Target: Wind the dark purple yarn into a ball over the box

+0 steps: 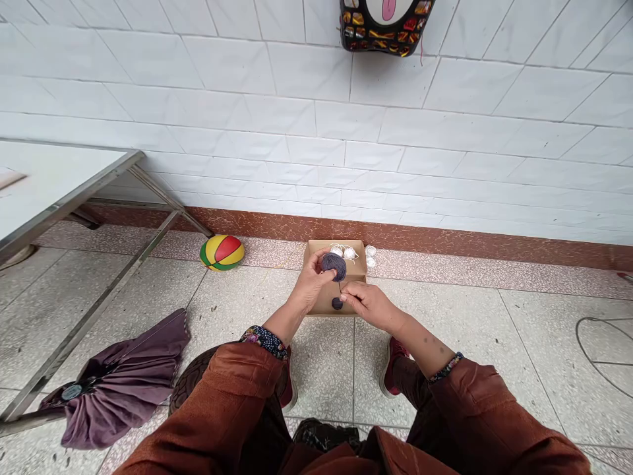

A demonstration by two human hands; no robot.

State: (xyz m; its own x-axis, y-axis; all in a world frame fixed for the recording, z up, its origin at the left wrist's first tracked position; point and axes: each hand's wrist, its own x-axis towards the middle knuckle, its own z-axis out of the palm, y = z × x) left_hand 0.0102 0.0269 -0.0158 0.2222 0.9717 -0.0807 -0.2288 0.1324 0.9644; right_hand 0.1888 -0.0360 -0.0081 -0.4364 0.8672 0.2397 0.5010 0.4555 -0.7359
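Observation:
A dark grey ball of yarn (333,266) is gripped in my left hand (312,282), above an open cardboard box (321,305). From it a strand of yarn (340,287) runs down to my right hand (368,303), whose thumb and fingers pinch it. Below, a smaller dark ball (337,303) lies in the near part of the box. Two small white balls of yarn (349,253) rest in the far part, partly hidden behind my left hand. Just outside the box's right edge are small white round things (370,256).
A colourful ball (222,253) sits by the wall at left. A purple umbrella (126,382) lies on the floor near a metal-framed table (64,191). At right is a wire ring frame (606,349). A black decorated object (386,30) is at the wall above.

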